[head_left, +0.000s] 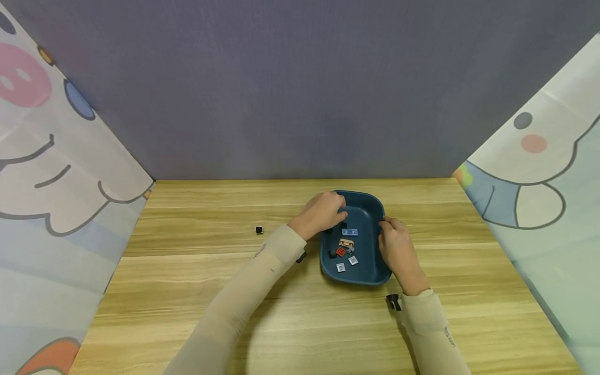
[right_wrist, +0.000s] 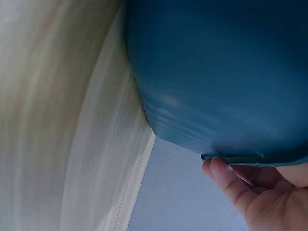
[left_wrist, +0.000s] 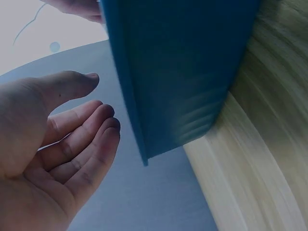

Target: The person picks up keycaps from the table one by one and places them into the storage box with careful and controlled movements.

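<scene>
A dark blue plastic tray (head_left: pixel 357 279) stands right of the middle of the table, with several small toy-like pieces inside. Over its far left part hovers my left hand (head_left: pixel 323 211); the left wrist view shows its fingers loosely bent and nothing held. My right hand (head_left: pixel 398 247) grips the tray's right rim, fingertips curled at the lip in the right wrist view. Inside lie a light blue piece (head_left: pixel 349 232), a tan piece (head_left: pixel 346 242), a red square (head_left: pixel 340 252), a black piece (head_left: pixel 333 254) and two white square tiles, one (head_left: pixel 340 267) near the front.
A small black square piece (head_left: pixel 259 229) lies on the wooden table (head_left: pixel 187 291), left of the tray. A grey panel (head_left: pixel 300 104) rises behind the table's far edge. Cartoon-printed sheets (head_left: pixel 539 146) hang on both sides.
</scene>
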{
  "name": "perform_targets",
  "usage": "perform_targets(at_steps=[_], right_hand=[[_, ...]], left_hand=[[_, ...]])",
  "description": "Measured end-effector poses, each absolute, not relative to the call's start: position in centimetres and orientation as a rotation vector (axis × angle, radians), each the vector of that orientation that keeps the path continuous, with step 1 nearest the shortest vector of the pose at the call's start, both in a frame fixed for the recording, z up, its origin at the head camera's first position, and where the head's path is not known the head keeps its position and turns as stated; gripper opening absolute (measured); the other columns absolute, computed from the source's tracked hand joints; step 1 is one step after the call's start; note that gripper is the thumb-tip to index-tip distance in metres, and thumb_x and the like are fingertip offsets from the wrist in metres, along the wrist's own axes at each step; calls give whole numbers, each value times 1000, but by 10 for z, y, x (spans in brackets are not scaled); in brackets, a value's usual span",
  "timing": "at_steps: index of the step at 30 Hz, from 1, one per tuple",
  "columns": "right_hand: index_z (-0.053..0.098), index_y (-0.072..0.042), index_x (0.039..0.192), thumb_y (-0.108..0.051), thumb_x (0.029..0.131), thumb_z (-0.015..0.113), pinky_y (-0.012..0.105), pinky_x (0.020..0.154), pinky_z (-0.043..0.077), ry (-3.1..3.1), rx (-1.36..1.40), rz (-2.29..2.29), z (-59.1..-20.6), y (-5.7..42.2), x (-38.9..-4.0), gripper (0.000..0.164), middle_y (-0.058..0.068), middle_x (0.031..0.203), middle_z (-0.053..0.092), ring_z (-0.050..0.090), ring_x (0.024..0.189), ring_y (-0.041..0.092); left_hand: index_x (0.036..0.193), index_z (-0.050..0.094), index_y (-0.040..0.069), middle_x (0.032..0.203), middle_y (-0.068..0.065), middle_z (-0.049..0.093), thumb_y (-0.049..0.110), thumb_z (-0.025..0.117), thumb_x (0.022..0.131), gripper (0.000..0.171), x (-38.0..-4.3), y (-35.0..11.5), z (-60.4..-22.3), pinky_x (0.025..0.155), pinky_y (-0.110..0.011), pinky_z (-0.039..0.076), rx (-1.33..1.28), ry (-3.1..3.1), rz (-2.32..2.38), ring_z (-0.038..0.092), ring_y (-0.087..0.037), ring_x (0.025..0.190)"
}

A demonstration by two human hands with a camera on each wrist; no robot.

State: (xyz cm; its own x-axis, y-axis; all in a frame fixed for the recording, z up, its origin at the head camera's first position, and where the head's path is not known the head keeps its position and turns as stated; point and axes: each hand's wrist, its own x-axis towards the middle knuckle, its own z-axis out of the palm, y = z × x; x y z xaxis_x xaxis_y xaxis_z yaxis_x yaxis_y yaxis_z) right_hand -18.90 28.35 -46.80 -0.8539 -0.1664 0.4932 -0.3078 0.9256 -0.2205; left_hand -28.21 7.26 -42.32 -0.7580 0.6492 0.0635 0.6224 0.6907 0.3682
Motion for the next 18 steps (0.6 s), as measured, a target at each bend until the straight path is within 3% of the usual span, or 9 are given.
perform_targets(at_steps=[6, 18], right_hand=[[65, 19, 97, 18, 81, 64, 55, 86, 52, -2602, 346, 399, -469, 283, -189, 16, 35, 109, 62, 60, 101, 51], [65, 18, 96, 18, 81, 64, 55, 85, 52, -2589, 356, 395, -469, 285, -188, 15, 35, 108, 62, 60, 99, 52]], left_hand=[[118, 72, 7, 112, -5, 69, 27, 66, 99, 28, -273, 54, -419, 83, -31, 53, 1051, 2865, 610, 64, -17, 99], [106, 75, 5, 100, -7, 70, 16, 67, 96, 17, -257, 14, -416, 78, -33, 54, 1032, 2949, 708, 65, -18, 89]])
